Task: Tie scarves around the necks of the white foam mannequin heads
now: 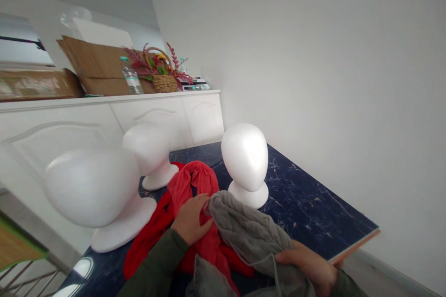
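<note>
A red scarf (190,185) lies bunched on the dark blue marbled table (313,204). A grey scarf (244,227) lies partly over it. My left hand (191,220) rests on the red scarf and pinches the grey scarf's upper end. My right hand (311,267) grips the grey scarf's lower part near the table's front edge. Three white foam mannequin heads stand behind the scarves: one at the left (92,188), one in the middle (149,148), one at the right (245,160).
A white cabinet (167,111) runs behind the table, carrying cardboard boxes (94,62), a water bottle (131,76) and a wicker basket of flowers (163,74). A white wall stands to the right. The table's right corner (374,231) juts out near the wall.
</note>
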Tool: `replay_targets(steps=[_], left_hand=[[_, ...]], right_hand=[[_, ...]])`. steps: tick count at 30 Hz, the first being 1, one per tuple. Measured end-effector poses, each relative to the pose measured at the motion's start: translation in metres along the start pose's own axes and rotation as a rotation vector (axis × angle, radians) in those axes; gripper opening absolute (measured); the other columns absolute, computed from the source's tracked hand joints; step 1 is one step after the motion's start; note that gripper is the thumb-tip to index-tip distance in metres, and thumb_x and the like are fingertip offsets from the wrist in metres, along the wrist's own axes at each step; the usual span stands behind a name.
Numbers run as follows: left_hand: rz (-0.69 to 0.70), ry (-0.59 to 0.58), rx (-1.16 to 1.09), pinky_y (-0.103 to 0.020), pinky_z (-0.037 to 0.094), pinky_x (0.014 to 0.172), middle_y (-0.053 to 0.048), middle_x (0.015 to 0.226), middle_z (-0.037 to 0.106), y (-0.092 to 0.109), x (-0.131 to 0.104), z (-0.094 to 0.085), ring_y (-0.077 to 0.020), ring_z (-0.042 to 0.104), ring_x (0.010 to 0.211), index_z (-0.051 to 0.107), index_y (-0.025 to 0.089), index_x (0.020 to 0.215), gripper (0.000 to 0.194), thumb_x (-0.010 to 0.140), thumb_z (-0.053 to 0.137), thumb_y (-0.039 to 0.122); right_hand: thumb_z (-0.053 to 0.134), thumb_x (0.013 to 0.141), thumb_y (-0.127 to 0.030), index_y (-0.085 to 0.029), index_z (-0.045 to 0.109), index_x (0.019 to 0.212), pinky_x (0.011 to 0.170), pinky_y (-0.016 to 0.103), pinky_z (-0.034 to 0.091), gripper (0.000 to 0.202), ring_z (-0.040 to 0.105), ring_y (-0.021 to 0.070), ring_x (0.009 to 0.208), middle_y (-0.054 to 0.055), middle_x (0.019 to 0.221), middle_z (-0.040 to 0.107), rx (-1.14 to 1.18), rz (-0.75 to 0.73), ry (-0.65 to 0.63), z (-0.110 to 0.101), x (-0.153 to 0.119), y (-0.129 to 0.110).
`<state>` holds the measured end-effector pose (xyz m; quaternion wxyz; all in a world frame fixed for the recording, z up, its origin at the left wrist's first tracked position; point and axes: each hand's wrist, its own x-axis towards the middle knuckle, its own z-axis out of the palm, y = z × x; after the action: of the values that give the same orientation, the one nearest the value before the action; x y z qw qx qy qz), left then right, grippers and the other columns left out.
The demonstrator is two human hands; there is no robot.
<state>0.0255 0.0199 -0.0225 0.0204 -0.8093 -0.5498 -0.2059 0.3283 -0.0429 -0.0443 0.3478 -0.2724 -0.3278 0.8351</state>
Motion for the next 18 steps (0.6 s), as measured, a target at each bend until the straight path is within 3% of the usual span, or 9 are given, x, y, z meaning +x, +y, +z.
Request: replay_targets(steps=[2,3,5,7,10,12,14,16,18], left_hand=[[0.147,-0.092,0.0,-0.045,0.028,0.096,-0.01,0.124,0.045,0.014,0.002,0.003,-0.0282,0.038,0.115,0.049,0.021,0.111,0.053,0.06,0.061,0.032],[0.186,-0.154,0.003,-0.046,0.027,0.096,-0.009,0.125,0.045,0.02,0.003,0.006,-0.029,0.037,0.115,0.054,0.022,0.104,0.046,0.059,0.062,0.029],[0.198,-0.222,0.002,-0.047,0.025,0.097,-0.008,0.121,0.049,0.028,0.005,0.012,-0.0283,0.038,0.115,0.06,0.021,0.085,0.023,0.063,0.057,0.021],[0.18,-0.194,-0.052,-0.048,0.021,0.099,-0.006,0.116,0.053,0.031,0.007,0.012,-0.0254,0.039,0.114,0.058,0.019,0.076,0.014,0.068,0.047,0.014],[0.068,-0.066,-0.318,-0.042,0.032,0.092,-0.006,0.096,0.059,0.035,0.01,-0.003,-0.0208,0.05,0.099,0.051,0.019,0.078,0.016,0.078,0.036,0.02],[-0.08,0.015,-0.557,-0.032,0.042,0.073,-0.002,0.073,0.056,0.041,0.012,-0.02,-0.0167,0.053,0.076,0.047,0.019,0.075,0.02,0.082,0.033,0.03],[-0.2,0.034,-0.799,-0.025,0.04,0.057,0.002,0.063,0.047,0.049,0.013,-0.037,-0.0123,0.048,0.06,0.044,0.018,0.072,0.023,0.081,0.036,0.038],[-0.253,-0.08,-1.04,-0.021,0.036,0.051,0.004,0.062,0.045,0.059,0.012,-0.054,-0.0093,0.044,0.054,0.043,0.018,0.073,0.024,0.077,0.043,0.042],[-0.235,-0.315,-1.197,-0.019,0.035,0.049,0.004,0.066,0.049,0.069,0.009,-0.07,-0.0087,0.045,0.054,0.045,0.018,0.08,0.027,0.071,0.052,0.042]], right_hand=[[0.062,0.063,-0.012,-0.012,0.056,0.105,0.087,0.038,0.038,0.043,0.057,0.0231,0.089,0.009,0.092,0.063,-0.003,-0.014,-0.049,0.003,-0.002,-0.001],[0.062,0.064,-0.012,-0.013,0.056,0.106,0.088,0.038,0.038,0.042,0.057,0.0228,0.09,0.009,0.093,0.063,-0.007,-0.022,-0.07,0.005,-0.003,-0.003],[0.061,0.067,-0.013,-0.014,0.055,0.107,0.088,0.038,0.037,0.041,0.056,0.0224,0.092,0.009,0.095,0.062,-0.032,-0.045,-0.102,0.008,-0.007,-0.01],[0.06,0.069,-0.015,-0.015,0.053,0.111,0.088,0.038,0.037,0.042,0.055,0.0223,0.093,0.009,0.098,0.061,-0.07,-0.079,-0.123,0.008,-0.013,-0.019],[0.059,0.072,-0.019,-0.016,0.049,0.115,0.087,0.039,0.038,0.045,0.055,0.0229,0.094,0.01,0.102,0.059,-0.165,-0.124,-0.12,0.001,-0.024,-0.031],[0.06,0.071,-0.021,-0.016,0.047,0.117,0.088,0.04,0.037,0.048,0.054,0.0232,0.095,0.009,0.104,0.058,-0.271,-0.159,-0.095,-0.005,-0.032,-0.041],[0.063,0.069,-0.023,-0.016,0.045,0.119,0.087,0.039,0.038,0.053,0.053,0.0233,0.096,0.009,0.106,0.057,-0.406,-0.195,-0.093,-0.008,-0.041,-0.053],[0.067,0.064,-0.024,-0.015,0.044,0.119,0.084,0.037,0.04,0.06,0.052,0.0234,0.096,0.008,0.105,0.057,-0.559,-0.195,-0.144,-0.006,-0.049,-0.069],[0.069,0.061,-0.022,-0.015,0.045,0.118,0.08,0.035,0.042,0.062,0.053,0.0227,0.092,0.007,0.1,0.058,-0.708,-0.159,-0.213,0.0,-0.056,-0.086]])
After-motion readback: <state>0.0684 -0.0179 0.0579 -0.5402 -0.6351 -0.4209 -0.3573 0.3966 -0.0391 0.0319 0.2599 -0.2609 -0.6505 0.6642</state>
